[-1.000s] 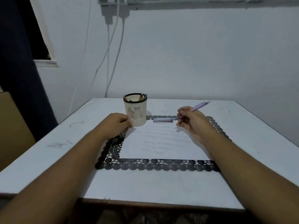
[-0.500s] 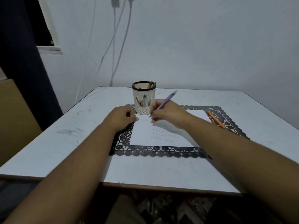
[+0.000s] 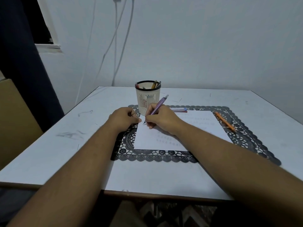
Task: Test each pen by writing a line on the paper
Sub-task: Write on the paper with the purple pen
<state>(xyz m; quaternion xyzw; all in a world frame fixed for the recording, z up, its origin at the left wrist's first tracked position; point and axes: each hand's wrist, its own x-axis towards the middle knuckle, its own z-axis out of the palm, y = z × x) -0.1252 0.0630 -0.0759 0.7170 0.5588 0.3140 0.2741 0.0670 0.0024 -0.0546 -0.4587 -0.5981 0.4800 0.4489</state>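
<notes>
While the right hand (image 3: 161,119) grips the purple pen (image 3: 157,107), tip at the paper (image 3: 185,128), its forearm hides faint writing; the left hand (image 3: 123,118) (fingers curled, holding nothing visible) rests beside it.

Only the two arms and hands of the person are visible. Both forearms are bare from the lower edge of the picture up to the wrist, and no sleeve or cuff shows on either of them. The left hand (image 3: 123,118) carries no ring, no watch and no bracelet, and no glove covers it. The right hand (image 3: 161,119) is also bare, with nothing on the wrist or on the fingers that can be seen. The nails look short and without polish, but the picture is dim and a little soft there.
</notes>
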